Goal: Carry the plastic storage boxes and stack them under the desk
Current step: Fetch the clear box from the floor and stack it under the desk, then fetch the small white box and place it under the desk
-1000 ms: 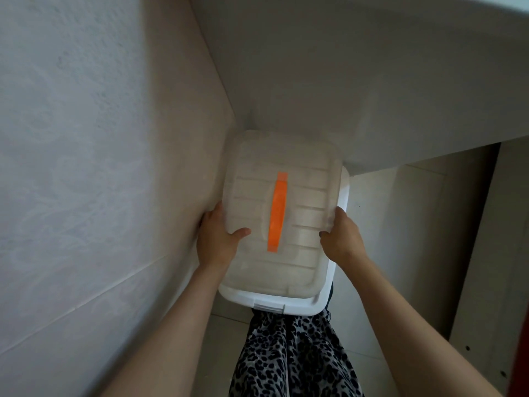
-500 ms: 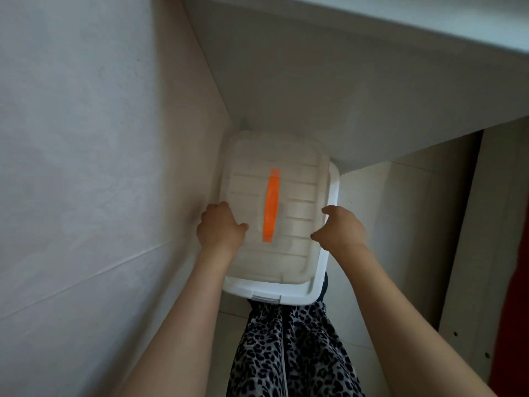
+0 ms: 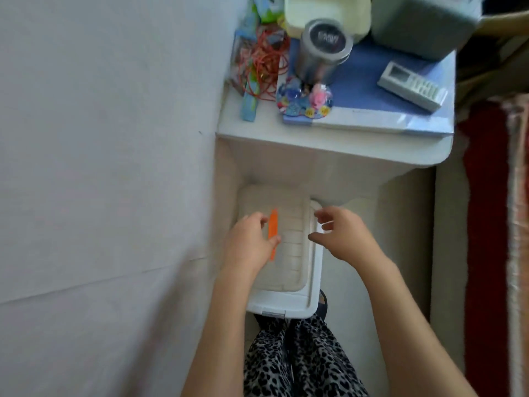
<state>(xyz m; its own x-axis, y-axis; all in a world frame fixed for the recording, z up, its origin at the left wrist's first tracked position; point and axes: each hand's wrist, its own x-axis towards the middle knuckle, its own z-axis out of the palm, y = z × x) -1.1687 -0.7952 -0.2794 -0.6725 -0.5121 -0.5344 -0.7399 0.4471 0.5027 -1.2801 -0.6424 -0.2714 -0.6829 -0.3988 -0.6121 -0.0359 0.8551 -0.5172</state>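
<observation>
A translucent plastic storage box [image 3: 289,253] with an orange handle [image 3: 272,233] on its lid sits on a larger white box [image 3: 282,306], pushed part-way under the white desk [image 3: 329,150] beside the wall. My left hand [image 3: 249,242] hovers over the lid's left side, fingers loosely curled, holding nothing. My right hand [image 3: 340,233] hangs above the lid's right edge with relaxed fingers, also holding nothing. The far ends of both boxes are hidden under the desk top.
The wall [image 3: 108,167] is close on the left. On the desk stand a metal tin [image 3: 323,50], a white remote [image 3: 412,85], orange cord [image 3: 267,61], a blue folder [image 3: 372,107] and a grey container [image 3: 423,21]. My patterned trousers [image 3: 297,356] are just behind the boxes. A red rug [image 3: 486,224] lies right.
Both hands have let go of the box's sides and lifted off it. My head has risen, so the desk top has come into view.
</observation>
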